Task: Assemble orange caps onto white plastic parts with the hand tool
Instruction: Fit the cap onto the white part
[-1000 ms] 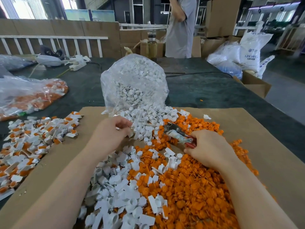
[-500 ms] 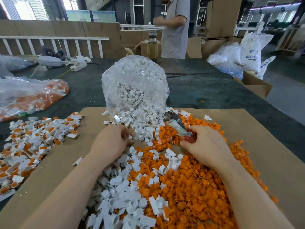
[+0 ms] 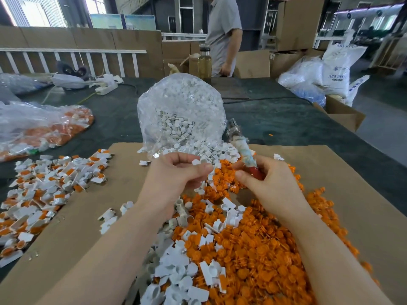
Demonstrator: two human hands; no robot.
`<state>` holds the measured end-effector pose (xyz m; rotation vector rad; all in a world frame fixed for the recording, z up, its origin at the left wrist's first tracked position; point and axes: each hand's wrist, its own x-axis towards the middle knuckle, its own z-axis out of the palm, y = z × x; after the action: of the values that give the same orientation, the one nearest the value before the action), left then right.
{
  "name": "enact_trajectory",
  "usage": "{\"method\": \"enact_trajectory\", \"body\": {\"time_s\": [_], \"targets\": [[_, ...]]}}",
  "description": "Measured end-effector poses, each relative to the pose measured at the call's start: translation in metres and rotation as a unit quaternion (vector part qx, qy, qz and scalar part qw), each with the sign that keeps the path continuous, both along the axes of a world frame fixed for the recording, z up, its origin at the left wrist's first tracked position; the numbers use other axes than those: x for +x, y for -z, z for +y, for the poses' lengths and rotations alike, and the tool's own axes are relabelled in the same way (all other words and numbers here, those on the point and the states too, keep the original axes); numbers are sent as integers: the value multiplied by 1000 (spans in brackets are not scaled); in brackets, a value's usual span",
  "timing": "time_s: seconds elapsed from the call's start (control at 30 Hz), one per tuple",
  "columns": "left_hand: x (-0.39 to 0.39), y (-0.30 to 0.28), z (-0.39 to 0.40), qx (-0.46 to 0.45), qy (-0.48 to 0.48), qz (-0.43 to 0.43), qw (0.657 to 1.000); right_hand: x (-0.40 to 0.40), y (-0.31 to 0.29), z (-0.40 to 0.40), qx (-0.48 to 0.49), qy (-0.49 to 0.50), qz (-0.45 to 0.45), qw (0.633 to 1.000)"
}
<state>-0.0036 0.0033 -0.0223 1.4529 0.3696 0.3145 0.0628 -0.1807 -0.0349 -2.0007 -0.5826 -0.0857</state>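
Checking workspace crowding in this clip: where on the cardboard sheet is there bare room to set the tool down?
Bare cardboard lies right of the orange caps, out to the sheet's edge. A bare strip runs between the finished pile and the left forearm. The middle, around both hands and below the bag, is crowded.

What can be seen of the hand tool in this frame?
The hand tool has a red handle end, a middle wrapped in worn whitish cloth or tape, and a shiny metal head. It stands tilted, head pointing up and away, above the orange caps. The right hand grips its red end; the head nearly meets the clear bag, contact unclear.
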Motion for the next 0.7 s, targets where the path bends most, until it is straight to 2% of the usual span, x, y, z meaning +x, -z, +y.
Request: {"method": "enact_trajectory", "body": {"time_s": [0.1, 0.23, 0.37, 0.7], "targets": [[0, 3, -8, -4, -18, -8, 1000, -2, -1, 3, 48, -28, 9, 998], [0, 4, -16, -14, -13, -8, 1000, -4, 0, 8, 85, -19, -10, 996], [-2, 4, -22, 8, -10, -8, 1000, -7, 3, 13, 64, 12, -45, 997], [-1, 6, -32, 182, -75, -7, 980, -10, 2, 16, 25, 43, -86, 995]]}}
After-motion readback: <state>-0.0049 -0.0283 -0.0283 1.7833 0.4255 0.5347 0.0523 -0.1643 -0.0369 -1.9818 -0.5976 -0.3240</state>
